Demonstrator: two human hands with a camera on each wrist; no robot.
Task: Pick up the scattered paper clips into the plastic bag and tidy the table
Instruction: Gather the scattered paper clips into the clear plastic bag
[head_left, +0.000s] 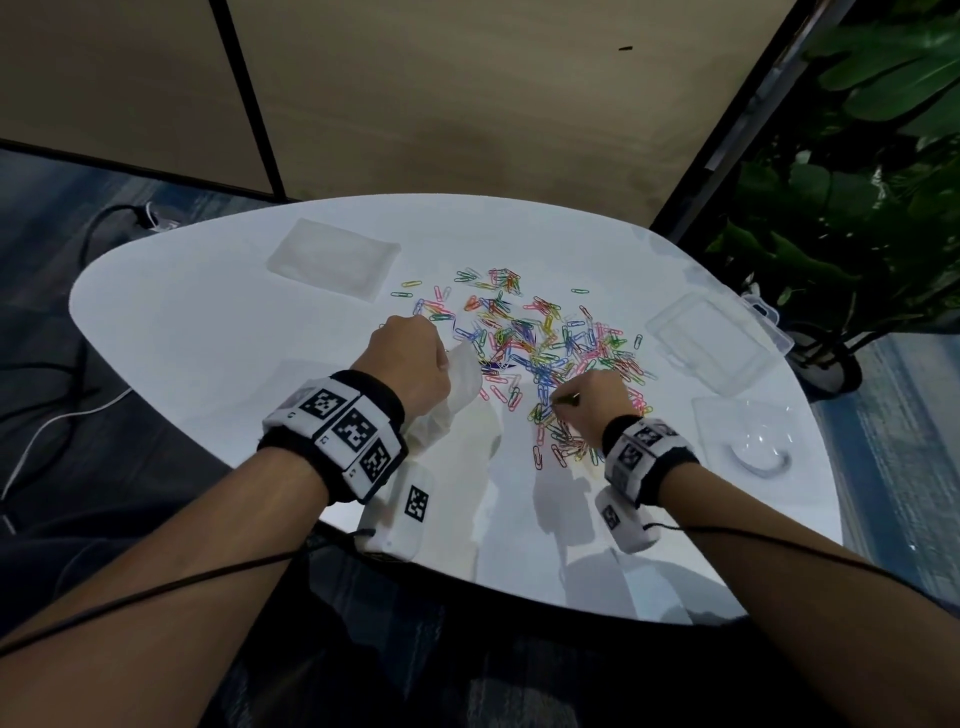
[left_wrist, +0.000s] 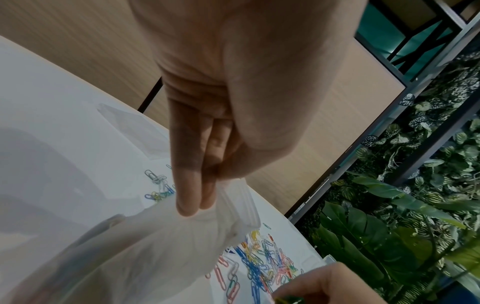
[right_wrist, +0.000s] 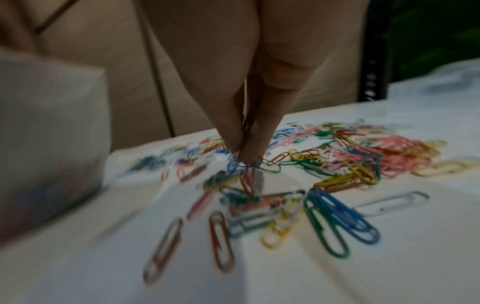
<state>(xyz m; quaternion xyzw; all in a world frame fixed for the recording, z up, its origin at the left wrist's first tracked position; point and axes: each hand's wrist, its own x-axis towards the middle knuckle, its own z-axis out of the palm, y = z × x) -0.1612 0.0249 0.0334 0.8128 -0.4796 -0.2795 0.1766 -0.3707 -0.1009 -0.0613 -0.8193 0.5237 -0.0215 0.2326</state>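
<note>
Near the middle of the white rounded table (head_left: 208, 332), a wide scatter of coloured wire paper clips (head_left: 540, 338) lies flat, thickest at the centre and trailing toward the near edge. Clips show in blue, green, red, yellow, pink and white.

Left hand (head_left: 410, 364) sits just left of the scatter, gripping the translucent white plastic bag (head_left: 457, 395). Left wrist view: fingers (left_wrist: 187, 185) straight down against the bag's ridged rim (left_wrist: 244, 205), thumb closing on it from the other side, so the mouth is pinched and lifted off the tabletop. Bag body sags toward the near edge.

Right hand (head_left: 597, 405) is down at the near side of the scatter. Right wrist view: thumb and fingertips (right_wrist: 249, 148) are pressed together, pinching a red paper clip (right_wrist: 248, 181) and a few others that dangle beneath, their lower ends among the clips on the surface. Frame is blurred, so the exact count cannot be told.

Toward the far left edge lies a flat clear plastic bag (head_left: 332, 260). Along the right edge sits an open clear plastic box (head_left: 711, 343), and nearer the right near corner a clear flat lid (head_left: 748, 436). Both wrists carry black bands with white marker tags (head_left: 337, 431). Green leafy plant (head_left: 852, 208) stands beyond the right edge.
</note>
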